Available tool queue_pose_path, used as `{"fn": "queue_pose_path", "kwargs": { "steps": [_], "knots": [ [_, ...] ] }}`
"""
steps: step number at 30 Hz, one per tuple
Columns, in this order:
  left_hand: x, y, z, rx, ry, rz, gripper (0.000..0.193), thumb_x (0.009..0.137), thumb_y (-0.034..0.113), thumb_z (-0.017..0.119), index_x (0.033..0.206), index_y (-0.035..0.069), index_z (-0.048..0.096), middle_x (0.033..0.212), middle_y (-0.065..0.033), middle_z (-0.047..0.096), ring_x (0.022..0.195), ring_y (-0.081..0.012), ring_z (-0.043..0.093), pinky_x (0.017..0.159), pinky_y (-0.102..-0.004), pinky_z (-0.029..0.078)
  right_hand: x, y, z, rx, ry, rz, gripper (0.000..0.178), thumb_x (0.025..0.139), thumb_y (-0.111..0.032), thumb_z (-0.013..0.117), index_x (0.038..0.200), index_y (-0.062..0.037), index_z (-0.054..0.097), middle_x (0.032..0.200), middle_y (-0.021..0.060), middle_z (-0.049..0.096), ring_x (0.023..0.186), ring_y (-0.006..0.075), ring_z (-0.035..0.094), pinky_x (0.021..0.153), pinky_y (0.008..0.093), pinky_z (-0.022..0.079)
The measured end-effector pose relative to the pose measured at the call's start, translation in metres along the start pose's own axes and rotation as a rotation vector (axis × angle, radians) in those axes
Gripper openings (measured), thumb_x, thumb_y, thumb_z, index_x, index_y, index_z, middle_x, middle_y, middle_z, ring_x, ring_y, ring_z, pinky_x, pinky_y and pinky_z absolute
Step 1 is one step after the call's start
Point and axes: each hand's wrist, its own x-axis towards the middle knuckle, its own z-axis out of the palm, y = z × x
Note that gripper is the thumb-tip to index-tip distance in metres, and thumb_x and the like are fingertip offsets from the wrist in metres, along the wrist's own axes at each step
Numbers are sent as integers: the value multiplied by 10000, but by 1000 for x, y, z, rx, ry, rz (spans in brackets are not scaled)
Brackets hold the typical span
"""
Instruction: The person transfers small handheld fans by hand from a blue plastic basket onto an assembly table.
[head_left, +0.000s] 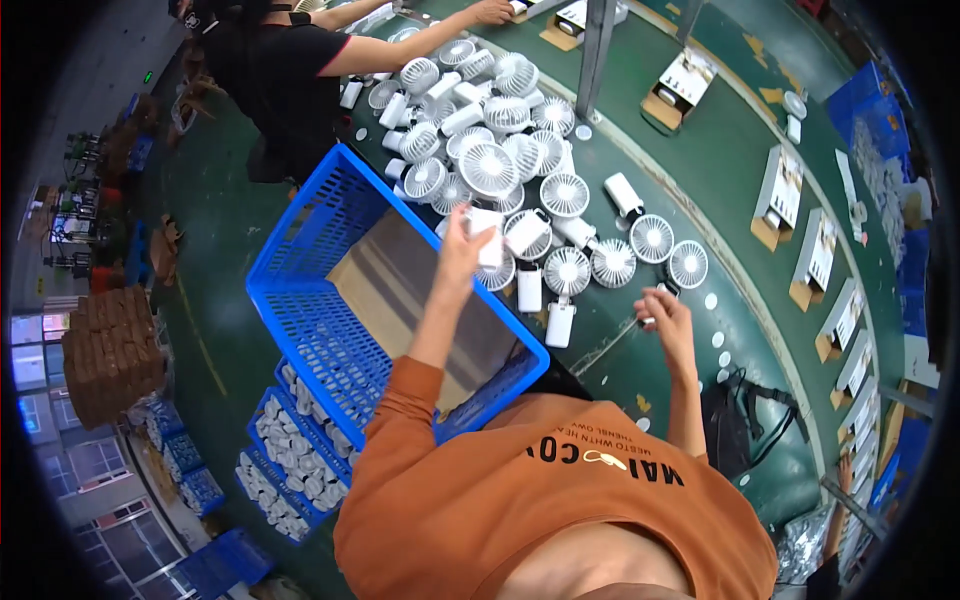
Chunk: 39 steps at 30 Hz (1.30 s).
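Note:
Over the near edge of a pile of white handheld fans (pixel 490 168), my left hand (pixel 459 250) is closed around the white handle of one fan (pixel 487 232); the fan's head cannot be told apart from those beneath. My right hand (pixel 670 318) has its fingers curled at the handle of another fan (pixel 688 264), at the right end of a loose row. That handle is mostly covered by my fingers. Between my hands, several fans lie with round grilles up, among them one fan (pixel 567 271) with its handle toward me.
A large blue plastic crate (pixel 300 270) with a brown bottom stands left of the pile. Lower left are blue crates (pixel 285 440) of white parts. A co-worker (pixel 290 80) reaches across at the far side. Open boxes (pixel 780 195) line the conveyor; a black bag (pixel 735 420) lies right.

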Motion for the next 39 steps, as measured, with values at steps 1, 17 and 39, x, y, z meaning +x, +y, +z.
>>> {"fn": "queue_pose_path", "kwargs": {
  "steps": [1, 17, 39],
  "knots": [
    [21, 18, -9, 166, 16, 10, 507, 735, -53, 588, 1192, -3, 374, 976, -129, 562, 789, -164, 596, 591, -256, 505, 2, 3, 0, 15, 2, 10, 270, 851, -184, 539, 1041, 7, 571, 831, 57, 631, 690, 86, 563, 571, 207, 430],
    [315, 31, -124, 1305, 123, 576, 420, 791, 56, 461, 1197, 160, 498, 1215, -66, 512, 1125, -291, 457, 964, -523, 283, 10, 10, 13, -158, -22, 107, 250, 824, -130, 538, 1010, 34, 573, 789, 59, 638, 685, 89, 581, 595, 216, 461],
    [-33, -41, -124, 673, 667, 187, 381, 800, 184, 624, 1118, 3, 517, 1054, -152, 579, 948, -200, 579, 807, -299, 465, 30, 60, 75, -244, -516, 1, 234, 846, -147, 538, 992, 30, 583, 738, 46, 611, 636, 77, 545, 565, 207, 435]
  ]
}}
